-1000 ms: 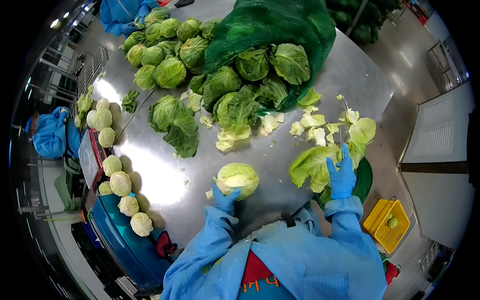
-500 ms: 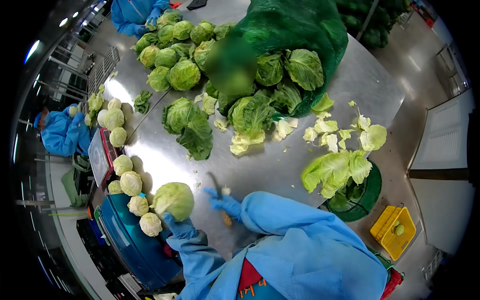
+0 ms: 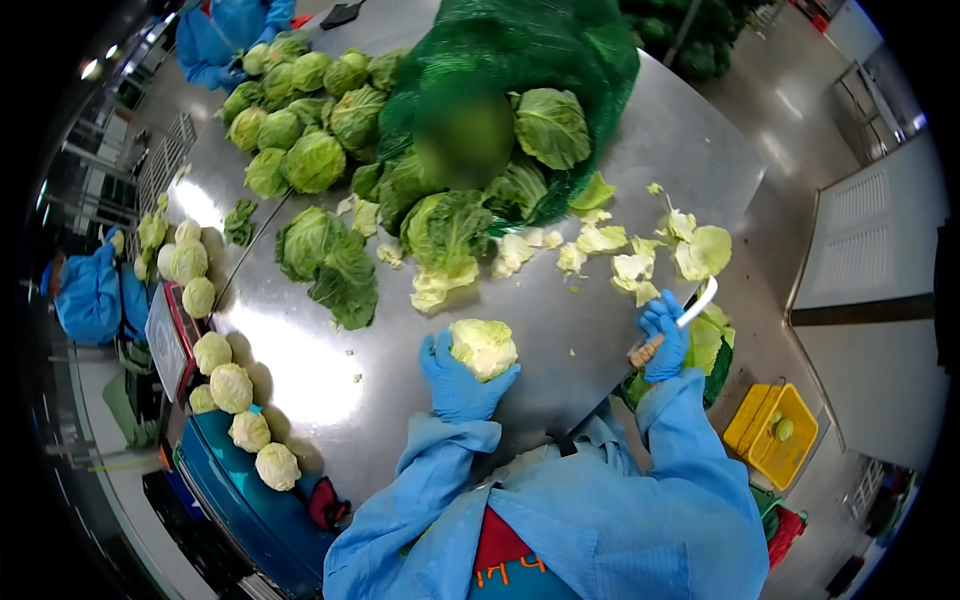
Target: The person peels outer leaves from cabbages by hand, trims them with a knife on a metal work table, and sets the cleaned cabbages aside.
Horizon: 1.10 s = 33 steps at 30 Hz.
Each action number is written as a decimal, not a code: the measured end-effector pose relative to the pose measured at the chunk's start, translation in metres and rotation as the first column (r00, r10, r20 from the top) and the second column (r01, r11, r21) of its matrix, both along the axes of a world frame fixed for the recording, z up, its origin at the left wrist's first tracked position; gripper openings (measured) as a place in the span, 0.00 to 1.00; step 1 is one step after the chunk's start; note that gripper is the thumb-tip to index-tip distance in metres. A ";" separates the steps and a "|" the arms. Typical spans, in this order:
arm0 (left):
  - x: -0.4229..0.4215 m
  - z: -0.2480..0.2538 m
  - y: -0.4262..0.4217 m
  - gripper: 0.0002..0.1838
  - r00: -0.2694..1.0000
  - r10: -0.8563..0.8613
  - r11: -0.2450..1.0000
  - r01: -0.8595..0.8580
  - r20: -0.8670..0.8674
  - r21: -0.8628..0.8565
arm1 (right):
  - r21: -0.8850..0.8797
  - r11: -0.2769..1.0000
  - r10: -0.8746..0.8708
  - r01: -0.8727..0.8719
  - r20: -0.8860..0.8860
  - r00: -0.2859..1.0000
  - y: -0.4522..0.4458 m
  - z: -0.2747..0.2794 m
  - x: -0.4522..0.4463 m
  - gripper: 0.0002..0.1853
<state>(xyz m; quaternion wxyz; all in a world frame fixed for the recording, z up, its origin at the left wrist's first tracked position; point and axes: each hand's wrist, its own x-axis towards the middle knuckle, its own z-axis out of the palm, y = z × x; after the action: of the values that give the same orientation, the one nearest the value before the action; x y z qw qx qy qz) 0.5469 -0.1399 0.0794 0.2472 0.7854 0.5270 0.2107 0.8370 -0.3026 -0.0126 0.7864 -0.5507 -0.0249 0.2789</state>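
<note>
My left hand [image 3: 463, 383], in a blue glove, is closed around a trimmed cabbage [image 3: 484, 348] just above the near side of the metal table. The pale cut base of this cabbage faces toward me. At the table's right edge, my right hand [image 3: 663, 335] grips a knife [image 3: 699, 303] with a wooden handle and a curved, bright blade. Beneath that hand, green outer leaves [image 3: 708, 345] lie in a round green basket, which the arm partly hides. Pale leaf scraps [image 3: 632, 268] are scattered just beyond the knife.
A green mesh sack [image 3: 520, 50] spills untrimmed cabbages [image 3: 316, 162] across the far table. Trimmed cabbages [image 3: 231, 388] line the left edge, beside a red scale [image 3: 172, 340] and a teal bin [image 3: 215, 470]. A yellow crate [image 3: 785, 440] stands on the right floor. Two co-workers in blue are at upper left.
My left hand has brought the cabbage from the left toward the middle. My right hand and knife have swung right. The large leaves at the right table edge are now lower, at the basket.
</note>
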 end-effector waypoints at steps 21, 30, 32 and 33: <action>0.014 -0.005 0.022 0.54 0.951 -0.205 0.979 0.201 -0.229 -0.043 | -0.850 0.415 0.892 -0.324 0.312 0.326 0.087 0.068 -0.155 0.37; 0.023 0.005 0.016 0.55 0.969 -0.242 0.959 0.231 -0.049 -0.167 | -0.882 0.361 0.931 -0.304 0.322 0.172 0.099 0.056 -0.133 0.38; 0.025 0.003 0.014 0.53 0.979 -0.196 0.971 0.186 -0.057 -0.148 | -0.894 0.321 0.946 -0.313 0.285 0.155 0.104 0.059 -0.130 0.36; 0.026 0.001 0.014 0.53 0.981 -0.180 0.976 0.169 -0.075 -0.139 | -0.897 0.302 0.952 -0.322 0.267 0.151 0.107 0.061 -0.130 0.36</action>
<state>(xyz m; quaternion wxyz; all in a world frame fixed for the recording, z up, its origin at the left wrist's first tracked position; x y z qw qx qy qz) 0.5731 -0.1261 0.0802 0.2927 0.8191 0.4790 0.1183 0.7068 -0.1961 0.0487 0.1910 -0.7599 -0.5309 0.3228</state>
